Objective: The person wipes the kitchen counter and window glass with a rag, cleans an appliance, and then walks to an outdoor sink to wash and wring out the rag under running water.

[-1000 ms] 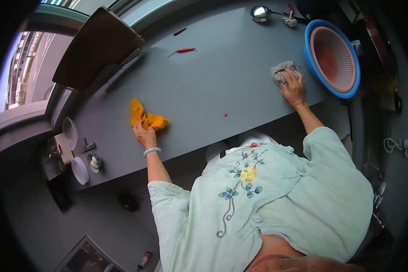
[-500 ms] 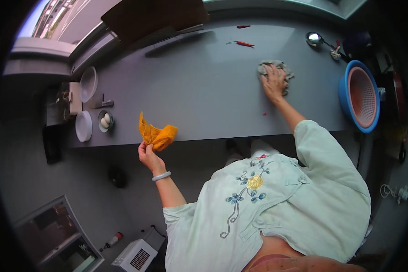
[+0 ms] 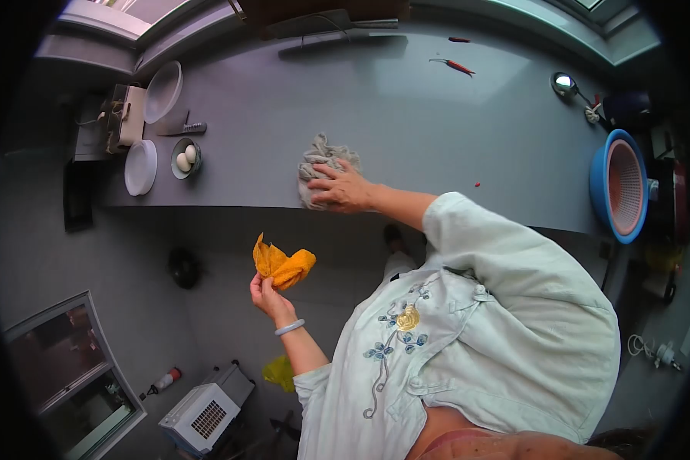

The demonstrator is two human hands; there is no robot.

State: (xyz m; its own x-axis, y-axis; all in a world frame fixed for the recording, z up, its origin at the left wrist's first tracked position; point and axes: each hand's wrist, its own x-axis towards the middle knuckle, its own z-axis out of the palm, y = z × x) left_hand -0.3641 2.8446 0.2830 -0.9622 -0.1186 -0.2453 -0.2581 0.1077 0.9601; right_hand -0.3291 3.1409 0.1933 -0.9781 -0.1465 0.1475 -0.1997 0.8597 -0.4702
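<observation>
My left hand [image 3: 272,300] pinches an orange cloth [image 3: 284,264], held in the air in front of the counter's front edge. On the grey counter [image 3: 391,123], my right hand [image 3: 345,188] presses on a crumpled grey cloth [image 3: 322,165], its fingers spread over it near the front edge. A small red piece [image 3: 477,184] lies on the counter to the right of my right forearm. Farther back are a red chili [image 3: 454,67] and a shorter red one [image 3: 458,40].
At the left stand two white plates [image 3: 140,167], a bowl [image 3: 195,146] with two eggs and a knife [image 3: 192,129]. At the right are a ladle [image 3: 564,86], garlic [image 3: 591,114] and a blue basin [image 3: 602,184] with a pink colander [image 3: 625,188].
My right hand has moved left across the counter with the grey cloth. The orange cloth in my left hand has come off the counter past its front edge. The view has turned.
</observation>
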